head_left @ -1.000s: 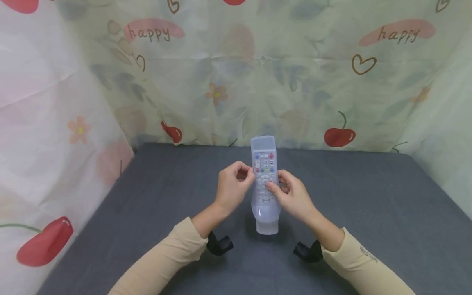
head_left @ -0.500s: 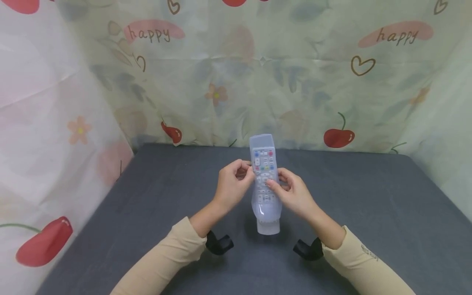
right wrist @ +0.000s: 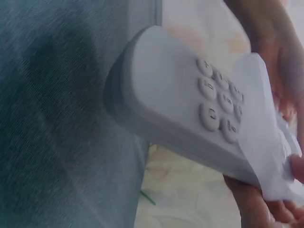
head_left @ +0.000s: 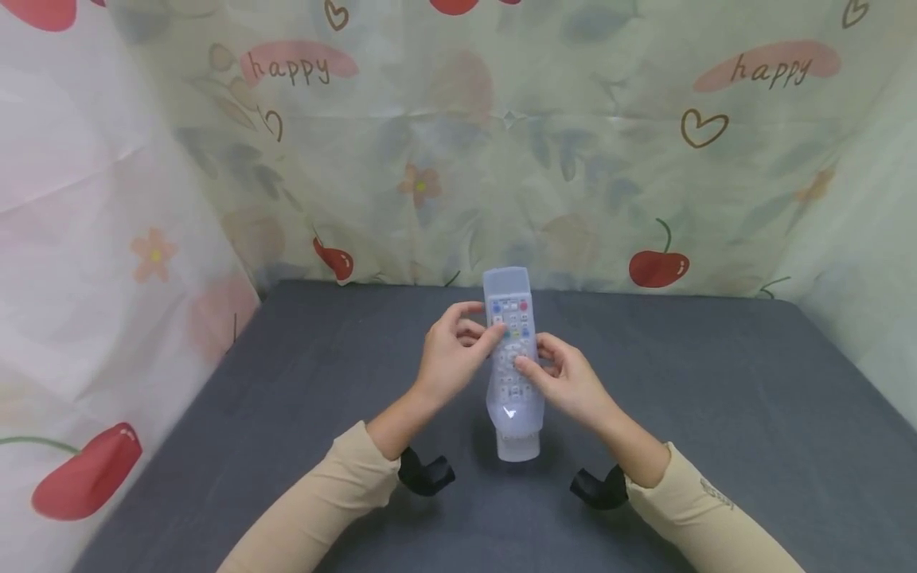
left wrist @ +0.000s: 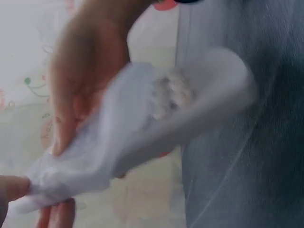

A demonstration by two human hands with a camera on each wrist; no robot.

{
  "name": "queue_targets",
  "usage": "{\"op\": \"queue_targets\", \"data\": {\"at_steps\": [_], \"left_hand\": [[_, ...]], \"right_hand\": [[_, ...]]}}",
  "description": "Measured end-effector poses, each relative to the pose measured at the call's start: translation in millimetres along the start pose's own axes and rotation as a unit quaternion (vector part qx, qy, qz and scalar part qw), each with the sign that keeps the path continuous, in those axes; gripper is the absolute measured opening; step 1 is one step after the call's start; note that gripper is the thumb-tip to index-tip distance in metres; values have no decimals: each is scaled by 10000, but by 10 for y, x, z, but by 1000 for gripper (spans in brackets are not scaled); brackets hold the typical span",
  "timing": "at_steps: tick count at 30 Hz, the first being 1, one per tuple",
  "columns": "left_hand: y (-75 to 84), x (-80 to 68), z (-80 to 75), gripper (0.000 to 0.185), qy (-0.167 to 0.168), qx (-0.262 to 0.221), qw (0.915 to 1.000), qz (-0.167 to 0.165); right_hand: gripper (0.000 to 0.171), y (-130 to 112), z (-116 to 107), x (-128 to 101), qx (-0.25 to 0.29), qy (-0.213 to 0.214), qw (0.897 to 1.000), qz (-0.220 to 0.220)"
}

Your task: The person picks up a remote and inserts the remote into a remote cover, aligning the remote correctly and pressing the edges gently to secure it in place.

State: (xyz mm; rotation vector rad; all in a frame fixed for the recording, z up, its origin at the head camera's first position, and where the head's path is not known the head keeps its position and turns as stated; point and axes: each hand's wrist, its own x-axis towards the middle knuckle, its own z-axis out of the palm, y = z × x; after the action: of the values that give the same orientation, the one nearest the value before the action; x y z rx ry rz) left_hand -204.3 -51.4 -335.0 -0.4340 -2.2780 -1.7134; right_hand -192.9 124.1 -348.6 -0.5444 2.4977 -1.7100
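A pale remote control (right wrist: 166,95) stands out at its lower end from a translucent, soft remote control cover (head_left: 507,282). The cover wraps the rest, with coloured buttons showing through, and its loose lower rim flares away from the number keys (right wrist: 221,102). My left hand (head_left: 458,346) pinches the covered upper part at its left edge, thumb on the front, fingers partly hidden behind. Lower on the right edge, my right hand (head_left: 569,378) grips the covered remote, thumb across the buttons and fingers behind. The remote is tilted up above the table, bare end toward me.
The dark grey cloth-covered table (head_left: 344,358) lies below. Behind it hangs a printed curtain (head_left: 430,143), with another curtain (head_left: 136,302) on the left side. Black wrist mounts (head_left: 426,475) jut inward from both wrists, beneath beige sleeves (head_left: 315,493).
My left thumb has moved from the remote's left edge onto its front, and the left fingers have spread. The remote dips slightly. My right hand keeps its grip.
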Motion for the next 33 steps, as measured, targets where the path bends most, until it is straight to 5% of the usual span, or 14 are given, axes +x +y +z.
{"op": "queue_targets", "data": {"at_steps": [7, 12, 24, 29, 33], "left_hand": [[45, 24, -30, 28, -323, -322, 9983, -353], [46, 44, -23, 30, -336, -471, 9969, -534], [15, -23, 37, 37, -855, -240, 9959, -195], [20, -35, 65, 37, -873, -49, 9961, -72], [6, -37, 90, 34, -613, -59, 9981, 41]], "right_hand": [[42, 1, -73, 16, -178, -228, 9995, -124], [39, -97, -174, 55, -23, 363, 9989, -293], [23, -99, -211, 120, -532, 1311, 9881, -598], [17, -95, -175, 105, -914, 1654, 9785, -823], [11, -78, -111, 103, -1554, 1991, 9602, -1195]]}}
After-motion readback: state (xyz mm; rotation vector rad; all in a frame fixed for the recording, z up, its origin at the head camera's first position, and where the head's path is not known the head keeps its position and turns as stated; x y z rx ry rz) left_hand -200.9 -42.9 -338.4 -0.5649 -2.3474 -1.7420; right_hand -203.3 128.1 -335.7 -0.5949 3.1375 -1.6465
